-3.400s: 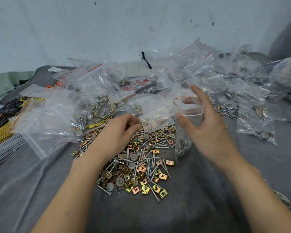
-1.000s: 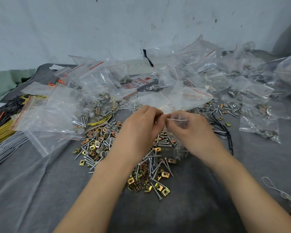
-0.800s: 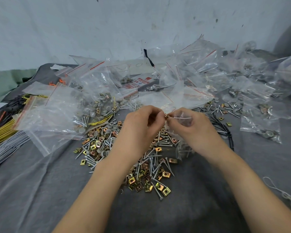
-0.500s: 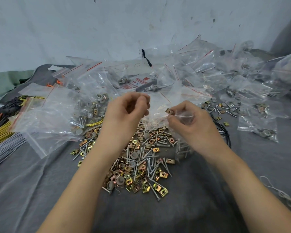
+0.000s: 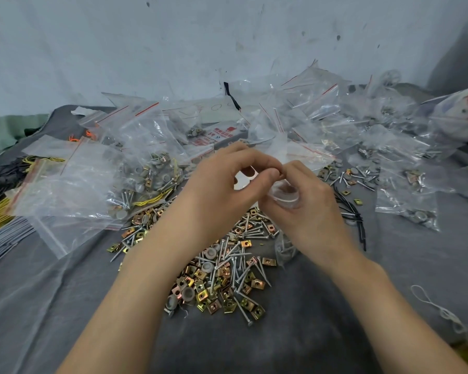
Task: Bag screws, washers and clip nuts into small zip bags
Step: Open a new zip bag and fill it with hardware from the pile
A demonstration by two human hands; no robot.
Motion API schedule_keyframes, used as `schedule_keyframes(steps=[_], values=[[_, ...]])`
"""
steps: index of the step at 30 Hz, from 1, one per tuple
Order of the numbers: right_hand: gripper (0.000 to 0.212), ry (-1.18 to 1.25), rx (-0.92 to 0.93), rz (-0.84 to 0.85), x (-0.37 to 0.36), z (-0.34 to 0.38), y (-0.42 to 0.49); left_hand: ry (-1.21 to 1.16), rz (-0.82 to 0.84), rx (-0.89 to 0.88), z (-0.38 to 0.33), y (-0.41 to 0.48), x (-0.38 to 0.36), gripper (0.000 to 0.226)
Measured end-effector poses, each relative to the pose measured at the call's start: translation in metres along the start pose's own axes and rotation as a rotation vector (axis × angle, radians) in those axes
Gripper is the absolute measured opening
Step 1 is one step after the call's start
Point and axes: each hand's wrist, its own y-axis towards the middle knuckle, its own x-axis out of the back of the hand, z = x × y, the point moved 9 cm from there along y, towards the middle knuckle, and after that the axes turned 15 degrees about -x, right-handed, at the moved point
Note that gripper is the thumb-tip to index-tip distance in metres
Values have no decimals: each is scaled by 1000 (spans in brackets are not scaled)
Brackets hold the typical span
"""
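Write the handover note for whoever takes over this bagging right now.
Left hand: fingertips pinched at the bag's mouth; what they hold is hidden.
Right hand: holds the small zip bag open; screws already in its bottom.
Loose pile of screws, washers and clip nuts lies on the grey cloth below the hands.
Done: filled bags lie to the right.
Left: finish and seal this bag, then bag the pile.

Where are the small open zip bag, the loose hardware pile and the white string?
small zip bag (image 5: 285, 201): head view, open rim.
hardware pile (image 5: 219, 282): head view, its middle.
white string (image 5: 442, 311): head view, middle stretch.
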Motion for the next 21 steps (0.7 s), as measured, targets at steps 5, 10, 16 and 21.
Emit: schedule_keyframes(steps=[5,10,16,21], values=[[23,15,-1,2,2,-1,0,2,28,-12,-1,1,-4,13],[12,19,5,-23,3,-3,0,-17,-38,6,5,-1,1,13],[13,24,33,-51,5,-3,1,-40,-11,145,28,-10,0,7],[23,15,36,-59,4,-5,3,-161,17,188,33,-13,-13,7]])
